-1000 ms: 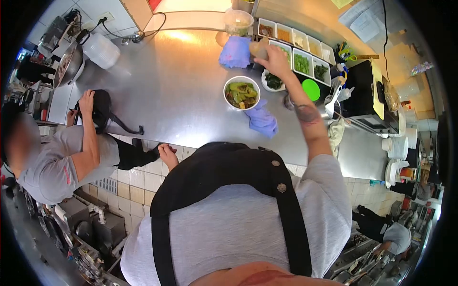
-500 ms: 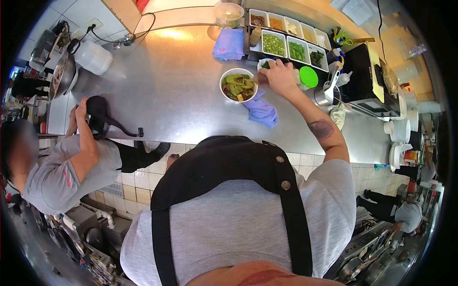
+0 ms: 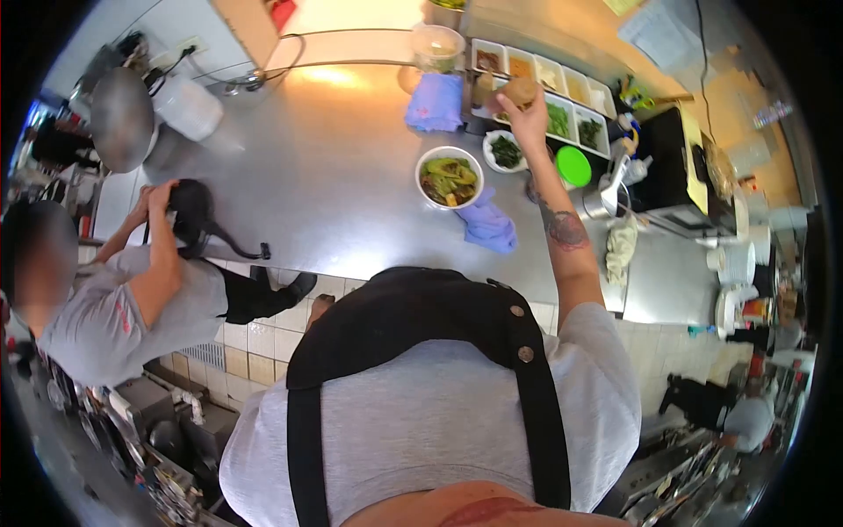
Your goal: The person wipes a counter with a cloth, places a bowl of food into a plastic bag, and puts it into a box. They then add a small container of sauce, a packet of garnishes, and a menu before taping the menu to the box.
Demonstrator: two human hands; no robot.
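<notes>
My right hand (image 3: 529,123) is raised over the front of the condiment trays. Its fingers are closed on a small round brown container (image 3: 521,90), whose exact kind I cannot make out. Below it stands a small white bowl of dark green leaves (image 3: 505,152). A white bowl of cooked green vegetables (image 3: 449,177) sits on the steel counter, beside a crumpled purple cloth (image 3: 488,221). My left hand (image 3: 322,305) shows only as a bit of skin at the apron's left edge; its fingers are hidden.
White trays of chopped toppings (image 3: 559,118) line the counter's back. A green-lidded container (image 3: 572,165), a metal pot (image 3: 601,202) and a black oven (image 3: 672,176) stand right. At left, a co-worker (image 3: 132,299) touches a black bag-like object (image 3: 191,211).
My right hand has risen from beside the small bowl towards the trays, lifting the brown container. The bowl of dark green leaves is now uncovered. The view has shifted slightly.
</notes>
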